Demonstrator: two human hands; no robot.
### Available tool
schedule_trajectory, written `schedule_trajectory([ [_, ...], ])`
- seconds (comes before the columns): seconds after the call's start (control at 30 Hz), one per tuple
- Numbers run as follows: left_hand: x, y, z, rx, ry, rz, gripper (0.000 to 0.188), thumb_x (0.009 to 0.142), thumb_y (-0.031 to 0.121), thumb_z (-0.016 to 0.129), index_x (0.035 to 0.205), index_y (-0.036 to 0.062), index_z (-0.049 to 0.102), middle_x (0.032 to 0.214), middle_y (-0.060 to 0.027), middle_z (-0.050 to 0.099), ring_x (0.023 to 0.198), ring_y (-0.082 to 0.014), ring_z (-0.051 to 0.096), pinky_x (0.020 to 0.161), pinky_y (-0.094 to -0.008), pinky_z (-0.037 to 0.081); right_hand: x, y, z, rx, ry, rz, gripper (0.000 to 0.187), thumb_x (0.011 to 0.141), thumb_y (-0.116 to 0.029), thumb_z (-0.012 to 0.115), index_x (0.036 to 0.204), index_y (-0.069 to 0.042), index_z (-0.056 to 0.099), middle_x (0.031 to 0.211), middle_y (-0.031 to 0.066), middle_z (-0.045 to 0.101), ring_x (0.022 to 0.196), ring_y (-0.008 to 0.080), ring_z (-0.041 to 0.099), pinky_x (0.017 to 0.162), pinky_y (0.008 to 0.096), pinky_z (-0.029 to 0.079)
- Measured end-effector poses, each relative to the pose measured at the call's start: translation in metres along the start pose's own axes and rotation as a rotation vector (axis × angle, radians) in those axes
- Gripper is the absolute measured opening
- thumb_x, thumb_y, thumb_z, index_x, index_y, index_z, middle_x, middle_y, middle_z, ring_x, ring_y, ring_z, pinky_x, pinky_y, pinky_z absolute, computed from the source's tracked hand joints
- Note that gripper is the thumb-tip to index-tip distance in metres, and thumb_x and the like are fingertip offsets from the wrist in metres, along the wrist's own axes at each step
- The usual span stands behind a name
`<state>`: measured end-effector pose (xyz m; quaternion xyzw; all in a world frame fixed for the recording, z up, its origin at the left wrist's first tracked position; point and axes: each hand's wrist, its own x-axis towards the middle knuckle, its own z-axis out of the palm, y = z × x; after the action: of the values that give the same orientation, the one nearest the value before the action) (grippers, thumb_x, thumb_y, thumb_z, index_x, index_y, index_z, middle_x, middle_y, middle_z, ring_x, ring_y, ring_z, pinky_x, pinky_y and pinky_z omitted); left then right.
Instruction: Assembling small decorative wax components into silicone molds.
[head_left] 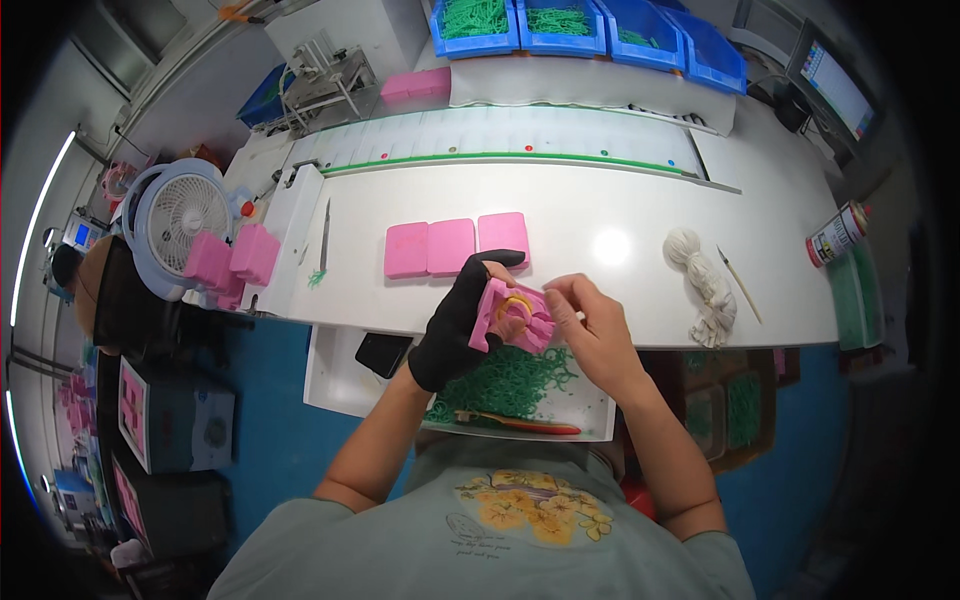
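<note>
At frame centre, above the white worktop (620,215) | our gloved left hand (455,330) grips a pink rubber mould block (515,318) | bare right hand (590,325) pinches its edge | risk: loose grip drops block into green parts tray (596,412).

A long white workbench (640,215) stands over a blue floor (270,430). Blue bins (585,25) line its far edge. A white fan (180,220) sits left, a monitor (835,85) right.
</note>
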<state>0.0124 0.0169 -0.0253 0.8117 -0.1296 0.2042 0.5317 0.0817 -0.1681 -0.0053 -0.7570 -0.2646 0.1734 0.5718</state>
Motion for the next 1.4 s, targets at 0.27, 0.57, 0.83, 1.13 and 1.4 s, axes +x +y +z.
schedule_trajectory([
  [0.27,-0.003,0.01,0.027,-0.069,0.158,-0.155,0.031,0.087,0.009,0.068,0.109,0.0077,0.046,0.099,-0.0035,0.05,0.085,-0.0107,0.053,0.076,-0.024,0.046,-0.009,0.007,0.008,-0.15,0.078,-0.2,0.024,0.095,-0.02,0.057,0.099,0.002,0.063,0.075,0.0121,0.063,0.066,0.0145,0.058,0.061,0.0293,0.045],
  [0.57,-0.008,0.003,0.056,-0.047,0.463,-0.019,0.024,0.092,0.006,0.06,0.11,0.0069,0.044,0.101,-0.0073,0.051,0.079,-0.0112,0.058,0.06,-0.0242,0.05,-0.019,0.025,0.027,0.518,0.215,-0.075,0.024,0.099,-0.019,0.052,0.094,0.002,0.061,0.077,0.0016,0.056,0.071,0.0058,0.047,0.062,0.0239,0.041],
  [0.83,-0.008,0.021,0.059,-0.231,0.446,-0.289,0.024,0.094,0.014,0.061,0.11,0.0048,0.046,0.104,-0.0093,0.053,0.089,-0.0144,0.055,0.078,-0.0273,0.047,-0.023,0.02,0.022,0.108,0.227,-0.158,0.023,0.096,-0.017,0.057,0.106,0.003,0.057,0.079,0.0056,0.06,0.073,0.0076,0.054,0.061,0.0236,0.047],
  [1.13,-0.011,0.003,0.052,-0.2,0.332,-0.278,0.036,0.083,0.013,0.073,0.108,0.005,0.048,0.097,-0.0059,0.05,0.082,-0.0141,0.054,0.073,-0.0273,0.048,-0.022,0.025,0.016,0.265,0.137,-0.111,0.024,0.093,-0.012,0.06,0.111,0.004,0.056,0.084,0.0078,0.06,0.077,0.011,0.058,0.064,0.026,0.051],
  [1.4,-0.014,-0.001,0.059,-0.075,0.418,-0.174,0.04,0.087,0.004,0.067,0.115,0.009,0.04,0.099,-0.0042,0.048,0.084,-0.0096,0.051,0.073,-0.0238,0.047,-0.029,0.026,0.025,0.141,0.216,-0.269,0.032,0.091,-0.005,0.06,0.121,0.005,0.054,0.096,0.0114,0.062,0.086,0.0127,0.06,0.072,0.0269,0.053],
])
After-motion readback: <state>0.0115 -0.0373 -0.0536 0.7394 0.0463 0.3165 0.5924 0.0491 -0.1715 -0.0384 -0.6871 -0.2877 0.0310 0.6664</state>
